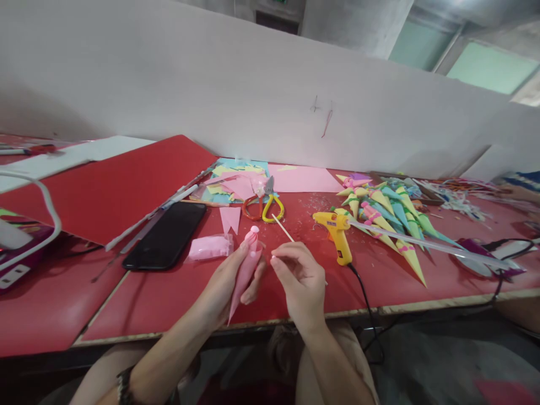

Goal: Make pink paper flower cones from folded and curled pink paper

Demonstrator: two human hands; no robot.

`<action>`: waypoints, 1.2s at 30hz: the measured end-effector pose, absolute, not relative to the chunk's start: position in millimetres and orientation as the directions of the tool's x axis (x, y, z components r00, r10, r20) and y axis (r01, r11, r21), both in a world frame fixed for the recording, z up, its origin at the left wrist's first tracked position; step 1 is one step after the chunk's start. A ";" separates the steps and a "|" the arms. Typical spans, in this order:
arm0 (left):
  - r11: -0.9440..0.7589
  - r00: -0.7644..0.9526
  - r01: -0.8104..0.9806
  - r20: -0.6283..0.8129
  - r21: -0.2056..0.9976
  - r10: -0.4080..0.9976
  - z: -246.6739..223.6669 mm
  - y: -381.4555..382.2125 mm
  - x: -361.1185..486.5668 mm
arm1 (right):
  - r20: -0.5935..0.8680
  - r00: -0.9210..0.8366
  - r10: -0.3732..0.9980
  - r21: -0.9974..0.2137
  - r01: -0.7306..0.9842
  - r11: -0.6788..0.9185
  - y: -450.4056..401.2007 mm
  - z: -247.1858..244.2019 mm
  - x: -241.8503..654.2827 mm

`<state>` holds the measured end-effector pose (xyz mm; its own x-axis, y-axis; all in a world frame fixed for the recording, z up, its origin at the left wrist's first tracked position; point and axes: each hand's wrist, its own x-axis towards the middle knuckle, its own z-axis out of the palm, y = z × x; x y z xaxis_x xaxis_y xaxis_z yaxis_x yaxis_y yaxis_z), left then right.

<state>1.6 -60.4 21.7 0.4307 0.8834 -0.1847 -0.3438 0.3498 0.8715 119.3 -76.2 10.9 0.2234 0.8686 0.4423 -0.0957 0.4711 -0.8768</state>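
Note:
My left hand (221,284) is closed round a pink paper cone (243,275), its point facing down toward me. Pink clay-like pieces, including a small ball, top the cone's wide end. Just to the right, my right hand (301,281) holds a thin pale stick (283,228) that slants up and left out of the fist. Its thumb and forefinger pinch a tiny pale bit (274,257), too small to name. Beyond the hands lie scissors (273,209) with one red and one yellow handle loop. A clear packet of pink clay-like material (211,247) rests left of the cone.
A yellow glue gun (337,233) with a long glue stick lies at right, its cord over the table edge. Behind it are several finished paper cones (405,253). At left are a black phone (166,236) and a red board (126,180). Paper scraps (240,174) lie near the wall.

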 end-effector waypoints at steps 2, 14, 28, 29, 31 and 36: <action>0.356 0.426 -0.351 -0.192 0.866 0.884 21.7 -61.0 3.3 | 0.488 0.198 0.850 -0.861 -0.053 0.506 -76.1 10.8 118.6; 0.354 0.317 -0.440 -0.226 0.825 0.921 22.2 -65.4 9.1 | 0.371 0.176 0.912 -0.913 -0.109 0.393 -79.3 6.0 109.0; 0.362 0.384 -0.475 -0.181 0.802 0.905 19.7 -67.0 7.2 | 0.411 0.174 0.895 -0.899 -0.090 0.430 -79.3 7.8 109.7; 0.364 0.392 -0.473 -0.179 0.802 0.902 20.0 -66.9 7.1 | 0.392 0.165 0.905 -0.902 -0.123 0.413 -79.6 8.0 109.2; 0.368 0.402 -0.468 -0.177 0.804 0.898 20.8 -66.8 7.2 | 0.362 0.150 0.920 -0.902 -0.195 0.386 -79.9 7.8 108.3; 0.354 0.395 -0.455 -0.171 0.817 0.903 22.7 -67.2 7.3 | 0.380 0.138 0.914 -0.897 -0.187 0.401 -78.7 5.6 108.7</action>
<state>7.3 -67.2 22.7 0.3946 0.9028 -0.1713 -0.4546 0.3538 0.8174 108.7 -78.7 5.6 0.1382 0.9144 0.3805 -0.1868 0.4014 -0.8967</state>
